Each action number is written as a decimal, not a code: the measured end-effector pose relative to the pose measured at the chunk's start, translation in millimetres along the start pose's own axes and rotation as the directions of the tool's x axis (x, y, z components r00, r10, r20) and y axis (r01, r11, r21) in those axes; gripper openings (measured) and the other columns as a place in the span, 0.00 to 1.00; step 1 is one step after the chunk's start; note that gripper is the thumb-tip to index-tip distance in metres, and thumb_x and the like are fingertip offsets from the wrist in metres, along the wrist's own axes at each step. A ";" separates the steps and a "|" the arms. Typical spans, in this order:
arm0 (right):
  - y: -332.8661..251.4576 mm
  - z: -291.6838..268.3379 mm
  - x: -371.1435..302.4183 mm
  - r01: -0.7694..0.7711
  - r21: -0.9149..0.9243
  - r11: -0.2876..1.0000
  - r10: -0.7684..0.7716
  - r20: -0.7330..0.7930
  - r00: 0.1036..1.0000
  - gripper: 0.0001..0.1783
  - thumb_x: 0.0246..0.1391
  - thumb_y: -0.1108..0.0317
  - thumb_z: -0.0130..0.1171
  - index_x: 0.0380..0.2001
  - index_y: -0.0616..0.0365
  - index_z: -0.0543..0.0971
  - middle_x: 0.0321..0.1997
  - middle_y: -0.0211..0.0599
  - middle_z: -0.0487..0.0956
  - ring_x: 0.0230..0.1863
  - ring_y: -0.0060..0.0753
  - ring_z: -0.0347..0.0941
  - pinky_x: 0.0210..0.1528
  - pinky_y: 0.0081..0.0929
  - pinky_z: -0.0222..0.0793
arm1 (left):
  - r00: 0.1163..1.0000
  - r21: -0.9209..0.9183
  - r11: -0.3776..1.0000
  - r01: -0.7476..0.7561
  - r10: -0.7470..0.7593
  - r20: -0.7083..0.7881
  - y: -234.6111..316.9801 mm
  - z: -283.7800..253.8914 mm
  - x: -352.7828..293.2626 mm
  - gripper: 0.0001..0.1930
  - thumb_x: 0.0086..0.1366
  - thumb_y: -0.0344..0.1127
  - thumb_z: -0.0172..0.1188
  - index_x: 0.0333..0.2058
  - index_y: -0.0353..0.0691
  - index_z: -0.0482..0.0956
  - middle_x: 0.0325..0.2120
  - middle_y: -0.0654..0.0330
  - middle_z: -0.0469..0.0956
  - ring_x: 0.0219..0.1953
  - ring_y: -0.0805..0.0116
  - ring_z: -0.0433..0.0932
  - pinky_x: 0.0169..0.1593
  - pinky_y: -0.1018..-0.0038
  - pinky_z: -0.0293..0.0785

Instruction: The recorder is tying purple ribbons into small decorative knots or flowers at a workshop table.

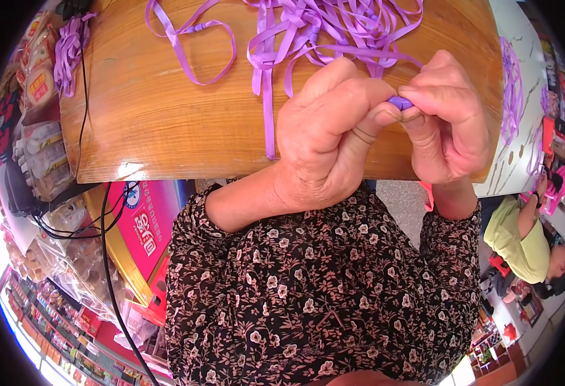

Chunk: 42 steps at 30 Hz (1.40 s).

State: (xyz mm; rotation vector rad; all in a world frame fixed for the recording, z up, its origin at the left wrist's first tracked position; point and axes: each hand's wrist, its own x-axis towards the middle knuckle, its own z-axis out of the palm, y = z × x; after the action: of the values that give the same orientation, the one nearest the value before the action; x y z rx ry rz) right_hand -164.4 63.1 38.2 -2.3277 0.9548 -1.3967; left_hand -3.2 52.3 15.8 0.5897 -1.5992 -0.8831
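Both my hands meet over the right part of the wooden table. Pinched between their thumbs and forefingers is a small purple plastic lanyard buckle. My left hand grips its left end, and my right hand its right end; the other fingers are curled in. Just beyond the hands lies a tangled heap of purple lanyards, several with small purple buckles. One flat purple strap runs from the heap toward the near edge. Whether the held buckle joins any strap is hidden by my fingers.
A looped lanyard lies left of the heap. More purple lanyards hang at the left and lie on a white marbled surface at right. Black cables run down the left. A person in a yellow top is at far right.
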 end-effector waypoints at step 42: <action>6.8 -21.9 33.7 0.198 -0.197 0.960 -0.128 0.317 0.940 0.13 0.37 0.76 0.63 0.31 0.69 0.76 0.27 0.42 0.75 0.26 0.39 0.70 0.24 0.27 0.65 | 0.976 -0.163 0.963 0.217 -0.211 0.048 -10.6 -1.2 -1.5 0.02 0.57 0.23 0.58 0.30 0.33 0.77 0.19 0.59 0.71 0.21 0.67 0.68 0.26 0.76 0.64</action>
State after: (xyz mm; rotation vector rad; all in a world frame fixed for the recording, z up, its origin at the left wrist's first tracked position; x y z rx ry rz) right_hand -175.1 38.3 68.7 -2.7451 0.8837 -0.9822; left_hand -2.7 46.9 6.4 0.6402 -1.4885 -1.1806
